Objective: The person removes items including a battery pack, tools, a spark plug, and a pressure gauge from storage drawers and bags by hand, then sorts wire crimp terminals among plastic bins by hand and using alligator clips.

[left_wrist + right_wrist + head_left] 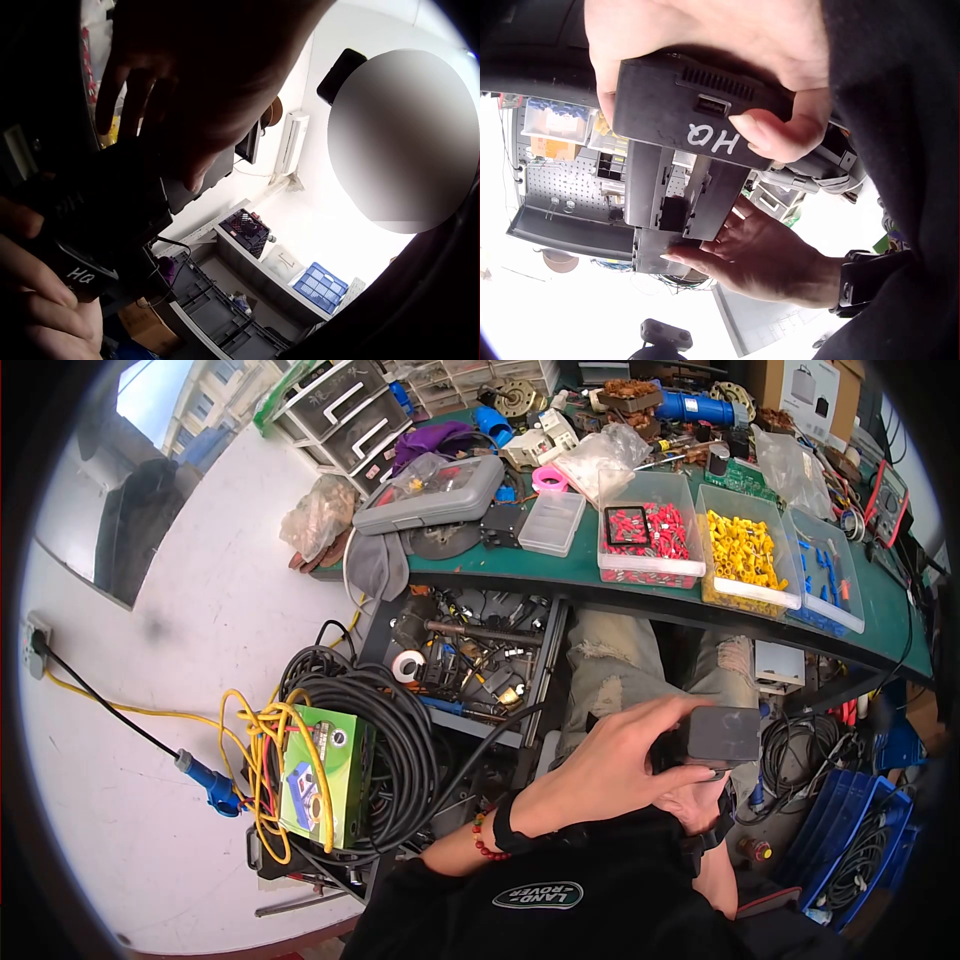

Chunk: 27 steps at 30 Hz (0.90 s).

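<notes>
In the head view, my left hand (620, 765) has its thumb and fingers around one end of a black plastic device (725, 735) in front of my lap. Lower down, my right hand (694, 803) is mostly hidden behind it. The right wrist view shows the right hand (727, 37) gripping the near block, marked HQ, with a USB port (712, 105) and vent slots. Two dark bars (646, 184) run from that block to a far end piece (660, 247), where the left hand's thumb (697, 259) lies. In the left wrist view, the HQ lettering (81, 276) sits beside the right fingers.
Clear bins of pink (665, 530), yellow (745, 555) and blue (825, 575) pieces line the green bench (470, 565). Below is an open drawer (545, 670) of tools. Black cable coils (400, 760) and a green box (345, 775) stand left; a blue crate (810, 850) stands right.
</notes>
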Tool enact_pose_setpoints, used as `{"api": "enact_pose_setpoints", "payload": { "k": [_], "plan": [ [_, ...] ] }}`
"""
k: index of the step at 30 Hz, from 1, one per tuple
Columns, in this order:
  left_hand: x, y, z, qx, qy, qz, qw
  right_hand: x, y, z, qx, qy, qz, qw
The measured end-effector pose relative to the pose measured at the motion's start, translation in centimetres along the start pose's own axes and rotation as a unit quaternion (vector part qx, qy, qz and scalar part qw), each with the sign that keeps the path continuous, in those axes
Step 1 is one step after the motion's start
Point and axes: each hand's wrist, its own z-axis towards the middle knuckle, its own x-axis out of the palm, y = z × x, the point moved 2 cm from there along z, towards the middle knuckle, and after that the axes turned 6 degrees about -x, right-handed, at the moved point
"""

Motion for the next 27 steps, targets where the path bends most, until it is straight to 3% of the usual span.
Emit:
{"api": "enact_pose_setpoints", "payload": {
  "k": [6,12,15,18,27],
  "plan": [
    [-0.3,-0.1,-0.4,-0.058,-0.004,0.002,0.998,0.2,0.0,0.1,-0.017,-0.003,-0.010,1.000],
    [-0.2,0.3,-0.4,-0.013,-0.031,0.023,0.999,0.4,0.0,0.3,-0.016,0.017,-0.043,0.999],
    [-0.2,0.4,-0.4,-0.011,-0.026,0.025,0.999,0.1,0.1,0.2,-0.005,-0.008,-0.042,0.999],
    [-0.3,0.3,-0.2,-0.040,-0.006,0.009,0.999,0.0,0.0,0.3,0.001,0.028,-0.045,0.999],
    [0.2,1.2,-0.4,-0.011,0.014,0.031,0.999,-0.6,0.0,-0.1,-0.018,-0.011,-0.026,0.999]
  ]
}}
